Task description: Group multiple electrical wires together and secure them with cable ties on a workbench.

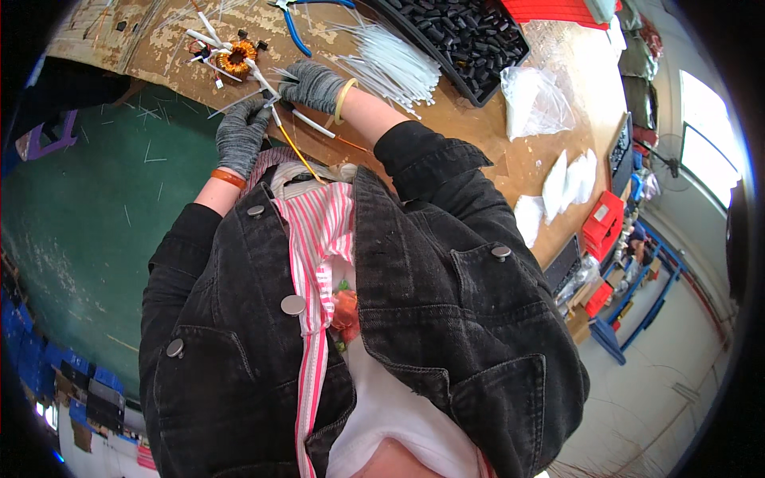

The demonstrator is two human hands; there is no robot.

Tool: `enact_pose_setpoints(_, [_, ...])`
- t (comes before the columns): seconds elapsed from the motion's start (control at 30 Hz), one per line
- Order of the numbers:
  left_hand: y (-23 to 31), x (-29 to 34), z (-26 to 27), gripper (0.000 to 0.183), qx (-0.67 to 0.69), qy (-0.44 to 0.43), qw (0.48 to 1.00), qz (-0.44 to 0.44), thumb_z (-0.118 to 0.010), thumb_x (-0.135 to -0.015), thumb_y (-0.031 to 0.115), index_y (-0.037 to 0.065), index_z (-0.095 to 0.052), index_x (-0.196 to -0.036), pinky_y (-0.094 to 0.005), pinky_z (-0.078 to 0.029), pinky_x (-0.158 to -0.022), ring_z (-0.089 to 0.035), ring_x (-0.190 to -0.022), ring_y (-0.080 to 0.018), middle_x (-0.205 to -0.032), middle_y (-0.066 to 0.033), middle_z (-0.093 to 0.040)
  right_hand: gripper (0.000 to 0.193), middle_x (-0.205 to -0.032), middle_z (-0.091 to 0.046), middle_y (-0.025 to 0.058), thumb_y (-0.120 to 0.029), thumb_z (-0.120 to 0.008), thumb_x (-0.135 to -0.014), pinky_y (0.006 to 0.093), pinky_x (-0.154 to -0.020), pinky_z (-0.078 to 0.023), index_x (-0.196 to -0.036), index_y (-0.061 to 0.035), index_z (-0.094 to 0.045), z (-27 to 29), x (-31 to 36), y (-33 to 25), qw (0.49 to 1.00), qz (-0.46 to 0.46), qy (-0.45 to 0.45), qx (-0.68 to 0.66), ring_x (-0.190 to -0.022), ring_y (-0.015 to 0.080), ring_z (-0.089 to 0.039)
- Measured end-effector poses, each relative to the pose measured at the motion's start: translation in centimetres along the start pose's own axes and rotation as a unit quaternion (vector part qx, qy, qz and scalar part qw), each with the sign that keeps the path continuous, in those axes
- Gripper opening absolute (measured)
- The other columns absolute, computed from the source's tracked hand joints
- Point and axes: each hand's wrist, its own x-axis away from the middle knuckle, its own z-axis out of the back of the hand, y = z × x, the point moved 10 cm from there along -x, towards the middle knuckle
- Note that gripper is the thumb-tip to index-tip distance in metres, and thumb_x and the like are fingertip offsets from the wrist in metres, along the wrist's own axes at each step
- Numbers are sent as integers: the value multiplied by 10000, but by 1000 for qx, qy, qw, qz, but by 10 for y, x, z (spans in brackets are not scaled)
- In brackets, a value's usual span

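Observation:
Both my hands wear grey knit gloves. My left hand (241, 134) and my right hand (313, 84) meet at the table's near edge, pinching a white sleeve (273, 111) on a copper-coloured wire (299, 155) that runs down toward my chest. The wire comes from a copper-wound ring coil (237, 57) with several white-sleeved leads, lying on the wooden table (446, 127) just beyond my hands. A second white-sleeved lead (313, 123) lies under my right wrist.
A bundle of white sleeves (394, 64) lies right of my hand. Blue-handled pliers (293, 24) rest at the far edge. A black tray of dark parts (470, 36), clear plastic bags (534, 99) and white packets (570, 175) sit to the right. Green floor (88, 191) lies left.

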Motion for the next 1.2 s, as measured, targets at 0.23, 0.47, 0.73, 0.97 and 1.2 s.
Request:
enact_pose_setpoints(0.23, [2, 0, -2, 214, 19, -16, 1000, 12, -621, -776, 123, -5, -607, -947, -303, -463, -720, -594, -772, -198, -870, -131, -617, 370, -873, -599, 200, -342, -588, -724, 401, -726, -453, -926, -35, -628, -4, -2, 5, 1000, -2, -5, -9, -817, 352, -568])
enact_pose_setpoints(0.47, [6, -2, -1, 220, 38, 0, 999, -18, -625, -778, 134, 12, -614, -961, -290, -469, -707, -596, -761, -184, -849, -120, -621, 334, -870, -606, 186, -331, -597, -730, 398, -715, -456, -905, -49, -633, -3, -2, -1, 1000, 20, -17, -13, -796, 344, -574])
enact_pose_setpoints(0.73, [19, 1, 2, 238, 3, -15, 999, -31, -619, -788, 130, 9, -609, -993, -277, -463, -724, -589, -791, -164, -886, -121, -619, 338, -871, -604, 185, -315, -614, -719, 399, -723, -454, -909, -35, -624, -5, 2, -24, 992, 85, 28, 90, -815, 343, -573])
enact_pose_setpoints(0.97, [0, -1, 3, 206, 85, 11, 996, -40, -630, -772, 117, 21, -615, -953, -287, -481, -695, -608, -747, -182, -867, -106, -614, 368, -915, -587, 197, -342, -609, -722, 403, -759, -442, -919, -31, -614, 0, 1, -7, 999, 26, -4, 24, -862, 356, -554])
enact_pose_setpoints(1.2, [4, -1, 6, 202, 25, 20, 999, -33, -636, -767, 120, 25, -618, -945, -284, -476, -691, -603, -742, -177, -837, -103, -613, 374, -901, -587, 205, -347, -602, -730, 405, -759, -441, -913, -21, -609, 2, 2, -7, 999, 43, 10, -1, -848, 356, -557])
